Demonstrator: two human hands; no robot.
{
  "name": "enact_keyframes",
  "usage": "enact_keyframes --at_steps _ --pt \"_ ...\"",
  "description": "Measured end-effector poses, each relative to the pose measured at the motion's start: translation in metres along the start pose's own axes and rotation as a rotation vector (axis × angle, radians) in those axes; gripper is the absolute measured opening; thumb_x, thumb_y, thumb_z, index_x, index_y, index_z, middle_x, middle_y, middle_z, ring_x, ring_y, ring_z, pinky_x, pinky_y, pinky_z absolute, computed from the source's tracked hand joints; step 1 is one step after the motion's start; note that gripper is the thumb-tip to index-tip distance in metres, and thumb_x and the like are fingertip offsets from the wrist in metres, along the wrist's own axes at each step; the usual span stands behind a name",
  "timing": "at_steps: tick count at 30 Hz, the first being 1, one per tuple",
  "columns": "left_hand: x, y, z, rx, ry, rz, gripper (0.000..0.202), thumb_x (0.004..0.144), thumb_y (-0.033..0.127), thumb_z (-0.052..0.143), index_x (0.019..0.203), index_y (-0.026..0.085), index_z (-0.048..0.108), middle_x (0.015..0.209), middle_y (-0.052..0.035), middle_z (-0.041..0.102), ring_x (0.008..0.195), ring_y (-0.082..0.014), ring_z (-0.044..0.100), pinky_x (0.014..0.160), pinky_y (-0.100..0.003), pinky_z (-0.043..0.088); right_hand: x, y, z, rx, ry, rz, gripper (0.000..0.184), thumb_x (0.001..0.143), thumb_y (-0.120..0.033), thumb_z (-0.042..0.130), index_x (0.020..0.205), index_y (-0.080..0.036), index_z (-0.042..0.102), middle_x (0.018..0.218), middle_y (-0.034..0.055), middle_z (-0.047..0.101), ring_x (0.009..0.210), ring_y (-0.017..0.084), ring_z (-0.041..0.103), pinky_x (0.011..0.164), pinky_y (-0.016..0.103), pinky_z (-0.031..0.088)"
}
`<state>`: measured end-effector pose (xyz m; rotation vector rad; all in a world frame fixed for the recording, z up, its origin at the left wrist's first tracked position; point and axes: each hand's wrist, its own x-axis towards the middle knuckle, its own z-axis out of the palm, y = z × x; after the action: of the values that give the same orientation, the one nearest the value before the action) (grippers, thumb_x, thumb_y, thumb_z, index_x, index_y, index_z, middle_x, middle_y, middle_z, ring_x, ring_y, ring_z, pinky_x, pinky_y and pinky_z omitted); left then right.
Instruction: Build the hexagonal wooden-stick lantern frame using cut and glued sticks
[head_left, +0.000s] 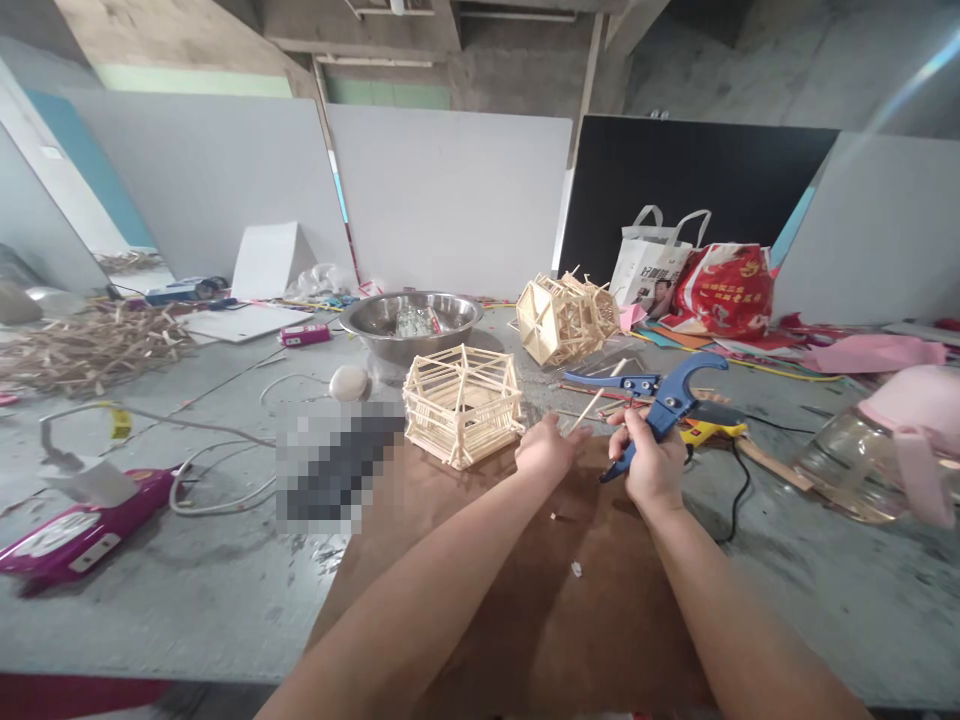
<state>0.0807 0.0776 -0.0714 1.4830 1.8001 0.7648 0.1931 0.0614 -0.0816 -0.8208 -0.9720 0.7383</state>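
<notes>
My left hand (549,448) pinches a thin wooden stick (594,403) that slants up to the right. My right hand (651,458) is wrapped round the handles of blue cutting pliers (660,392), whose jaws point left toward the stick's upper end. Both hands hover over a brown board (525,590). Just left of my left hand sits a hexagonal cage built of wooden sticks (461,402).
A second stick structure (564,316) lies tipped behind, beside a steel bowl (409,322). A yellow glue gun (709,430) with black cord lies right of the pliers. A glass jar (855,462), bags (724,288), loose sticks (90,345), cables and a pink box (75,535) crowd the grey table.
</notes>
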Motion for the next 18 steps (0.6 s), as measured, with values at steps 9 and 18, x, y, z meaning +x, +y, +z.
enact_keyframes --at_steps 9,18 --pt "0.011 -0.008 0.007 -0.03 -0.102 -0.015 0.031 0.077 0.034 0.043 0.099 0.016 0.056 0.096 -0.0109 0.062 0.088 -0.024 0.057 0.068 -0.03 0.043 -0.002 0.009 0.002 0.075 -0.034 0.092 0.018 0.068 -0.033 0.059 0.066 -0.017 0.054 0.059 -0.0021 0.059 0.052 0.012 0.057 0.053 0.026 0.047" --pt "0.001 -0.012 0.017 -0.042 -0.231 -0.028 0.028 0.082 0.03 0.046 0.106 0.016 0.05 0.107 -0.0068 0.052 0.091 -0.0175 0.053 0.076 -0.037 0.045 0.0 0.012 0.008 0.479 -0.212 0.592 0.011 0.062 -0.027 0.057 0.069 -0.019 0.053 0.071 0.0044 0.066 0.075 0.022 0.062 0.057 0.034 0.051"
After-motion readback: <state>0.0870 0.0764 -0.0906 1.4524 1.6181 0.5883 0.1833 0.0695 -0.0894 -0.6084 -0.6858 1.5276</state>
